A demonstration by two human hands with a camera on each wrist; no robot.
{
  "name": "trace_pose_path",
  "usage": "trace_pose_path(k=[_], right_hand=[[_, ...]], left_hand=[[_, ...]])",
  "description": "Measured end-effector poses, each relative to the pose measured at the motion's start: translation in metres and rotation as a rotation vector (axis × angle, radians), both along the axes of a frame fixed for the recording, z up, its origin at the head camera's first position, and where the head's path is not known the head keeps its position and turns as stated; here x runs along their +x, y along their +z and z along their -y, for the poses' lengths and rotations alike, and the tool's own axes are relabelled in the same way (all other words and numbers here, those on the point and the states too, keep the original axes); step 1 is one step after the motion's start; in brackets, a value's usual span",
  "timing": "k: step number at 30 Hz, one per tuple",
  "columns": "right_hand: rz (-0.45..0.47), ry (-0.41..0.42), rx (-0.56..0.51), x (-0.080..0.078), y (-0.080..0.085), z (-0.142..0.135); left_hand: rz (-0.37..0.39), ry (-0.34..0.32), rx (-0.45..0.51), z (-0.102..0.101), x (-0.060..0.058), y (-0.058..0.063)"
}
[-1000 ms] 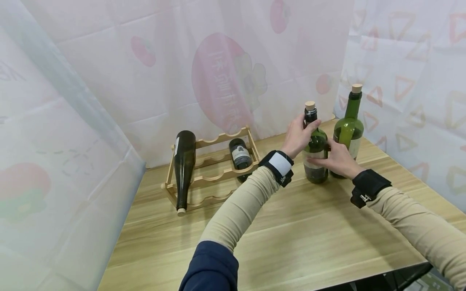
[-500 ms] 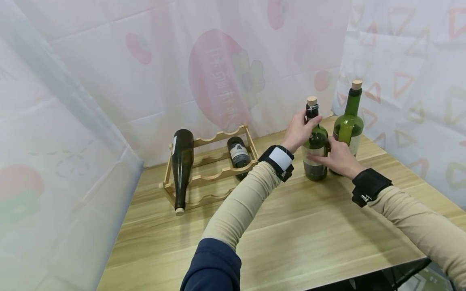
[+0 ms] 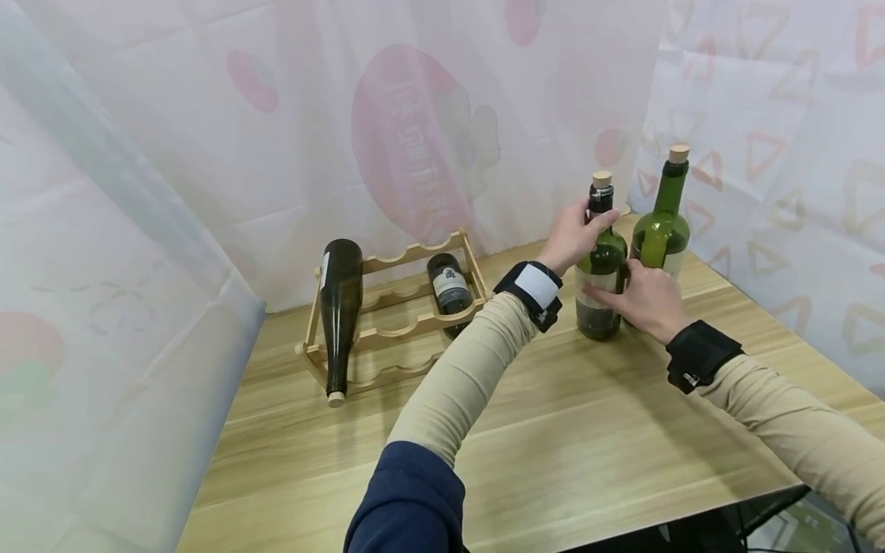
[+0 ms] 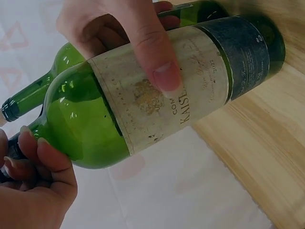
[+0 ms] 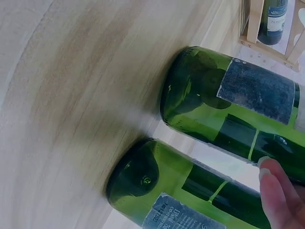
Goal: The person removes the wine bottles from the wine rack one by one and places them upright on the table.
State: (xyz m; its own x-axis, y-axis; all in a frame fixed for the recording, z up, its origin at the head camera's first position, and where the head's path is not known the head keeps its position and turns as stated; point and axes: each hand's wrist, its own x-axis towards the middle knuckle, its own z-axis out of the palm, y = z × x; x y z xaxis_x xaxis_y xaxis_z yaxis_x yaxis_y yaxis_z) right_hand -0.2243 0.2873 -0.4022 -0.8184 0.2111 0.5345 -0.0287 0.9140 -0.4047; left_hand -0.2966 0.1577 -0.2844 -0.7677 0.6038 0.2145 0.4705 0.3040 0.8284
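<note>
In the head view, my left hand [image 3: 570, 236] grips the neck of a corked green wine bottle [image 3: 598, 319] standing on the table. My right hand [image 3: 650, 301] holds the same bottle lower down; in the left wrist view its thumb [image 4: 167, 78] presses on the cream label [image 4: 157, 100]. The right fingers [image 5: 276, 186] wrap behind the body, seen in the right wrist view. Just to the right, a second corked green bottle [image 3: 662, 230] stands upright, partly hidden by my right hand.
A wooden wine rack [image 3: 387, 376] stands to the left. Across it lies a dark bottle [image 3: 340, 296], its corked neck toward the front. Another labelled bottle [image 3: 449, 290] lies in its right end. Printed cloth [image 3: 311, 153] hangs behind the table [image 3: 594, 430].
The held bottle's top has tipped slightly right, so it stands straighter, and my left hand has moved with it. Both hands keep their hold. The head view has shifted a little.
</note>
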Motion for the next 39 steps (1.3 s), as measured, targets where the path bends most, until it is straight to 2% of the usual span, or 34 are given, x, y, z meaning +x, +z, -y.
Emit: trace_pose_path(k=[6, 16, 22, 31, 39], right_hand=[[-0.007, -0.040, 0.000, 0.005, 0.002, 0.000], [0.036, -0.085, 0.007, 0.014, 0.005, 0.001], [-0.006, -0.110, 0.048, 0.017, 0.008, 0.003], [-0.013, -0.115, 0.062, 0.017, 0.008, 0.005], [0.025, -0.110, 0.050, 0.019, 0.009, 0.006]], left_hand=[[-0.005, -0.008, -0.042, -0.006, 0.002, 0.005], [0.022, -0.057, -0.054, -0.011, 0.004, 0.006], [0.021, -0.071, -0.068, -0.011, 0.006, 0.009], [0.074, -0.092, -0.064, -0.012, 0.003, 0.010], [0.071, -0.101, -0.081, -0.010, 0.003, 0.011]])
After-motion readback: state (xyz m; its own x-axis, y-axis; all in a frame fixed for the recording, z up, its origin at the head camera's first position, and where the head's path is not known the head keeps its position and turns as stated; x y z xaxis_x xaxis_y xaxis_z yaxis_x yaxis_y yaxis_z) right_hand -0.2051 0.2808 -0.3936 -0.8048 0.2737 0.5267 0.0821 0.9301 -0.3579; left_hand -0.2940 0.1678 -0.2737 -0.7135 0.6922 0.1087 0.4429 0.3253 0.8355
